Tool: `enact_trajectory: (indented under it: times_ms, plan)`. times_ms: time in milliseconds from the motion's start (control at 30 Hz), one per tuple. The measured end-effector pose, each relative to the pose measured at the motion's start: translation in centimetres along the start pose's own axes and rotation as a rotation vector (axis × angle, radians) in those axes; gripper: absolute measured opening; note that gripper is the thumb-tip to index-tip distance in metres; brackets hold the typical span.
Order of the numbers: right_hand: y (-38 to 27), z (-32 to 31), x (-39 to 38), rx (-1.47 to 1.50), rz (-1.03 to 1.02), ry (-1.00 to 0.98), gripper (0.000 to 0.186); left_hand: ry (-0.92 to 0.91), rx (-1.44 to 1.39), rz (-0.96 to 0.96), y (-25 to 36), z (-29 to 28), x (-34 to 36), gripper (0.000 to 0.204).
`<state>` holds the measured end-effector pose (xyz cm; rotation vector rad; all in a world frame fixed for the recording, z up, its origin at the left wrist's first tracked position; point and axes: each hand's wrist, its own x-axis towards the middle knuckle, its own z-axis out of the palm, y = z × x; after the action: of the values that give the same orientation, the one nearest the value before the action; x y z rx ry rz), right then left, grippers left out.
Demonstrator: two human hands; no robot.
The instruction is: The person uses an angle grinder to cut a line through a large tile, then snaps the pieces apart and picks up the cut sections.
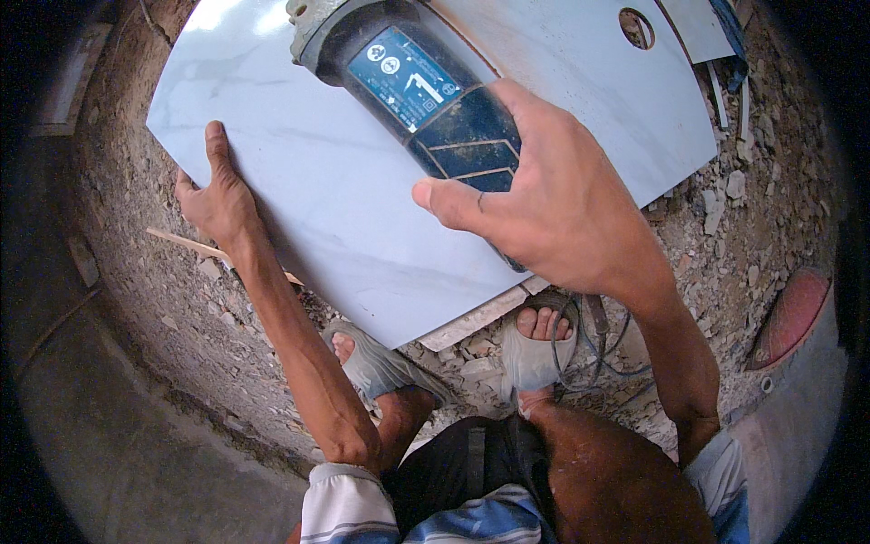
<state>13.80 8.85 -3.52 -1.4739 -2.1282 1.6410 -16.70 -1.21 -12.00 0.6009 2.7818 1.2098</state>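
Observation:
A large white marbled tile (326,227) lies before me, with a dark cut line running across its upper part. On its left edge rests my left hand (220,201), thumb on top and the other fingers out of sight past the edge, gripping it. My right hand (553,186) is closed around the body of a blue angle grinder (408,91) held over the tile. The grinder's grey head points to the upper left; its disc does not show. Near the tile's far right is a round hole (637,29).
Broken rubble (734,204) covers the ground around the tile. My sandalled feet (541,335) stand close to its near edge, beside a dark looped cable (603,349). A wooden strip (186,240) lies left, a reddish rounded object (790,317) right. Another light piece (693,27) lies far right.

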Motion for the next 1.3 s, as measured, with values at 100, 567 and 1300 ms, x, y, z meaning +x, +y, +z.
enact_trajectory:
  times_ms: [100, 567, 1300]
  plan:
    - [0.0, -0.2, -0.1, -0.007, 0.011, -0.019, 0.051, -0.018, -0.035, 0.003, -0.1, 0.1, -0.1, 0.079]
    - [0.2, -0.5, -0.8, -0.013, 0.039, -0.045, 0.051, -0.023, -0.051, 0.036, -0.6, 0.1, 0.7, 0.083]
    - [0.7, -0.8, -2.2, 0.033, 0.060, -0.059, 0.054, -0.017, -0.009, 0.028, -0.1, 0.0, 0.1, 0.081]
